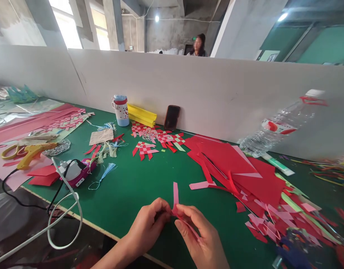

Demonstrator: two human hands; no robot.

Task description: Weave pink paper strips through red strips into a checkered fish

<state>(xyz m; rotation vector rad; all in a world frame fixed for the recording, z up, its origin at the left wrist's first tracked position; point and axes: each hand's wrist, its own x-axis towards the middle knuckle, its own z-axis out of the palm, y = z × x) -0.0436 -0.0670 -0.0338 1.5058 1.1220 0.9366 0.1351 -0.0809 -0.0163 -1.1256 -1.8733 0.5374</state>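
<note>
Two narrow paper strips cross between my hands above the green table; one pink paper strip [175, 192] stands up past the fingertips, and another end runs down inside my right palm. My left hand [149, 224] is closed, its thumb and fingers pinching the strips from the left. With thumb and forefinger, my right hand [200, 235] grips them from the right. The exact fold is hidden by the fingers. Ahead lie woven red and pink paper pieces [145, 150]. To the right, a loose pink strip [200, 185] lies beside red paper sheets [225, 157].
A leaning plastic bottle [278, 127], paper scraps [269, 224] and blue scissors [293, 246] are at right. A phone [172, 117] and cup [121, 111] stand by the partition [188, 86]. Left are a glue gun [34, 153], power strip [82, 173], cables and tassels [107, 170].
</note>
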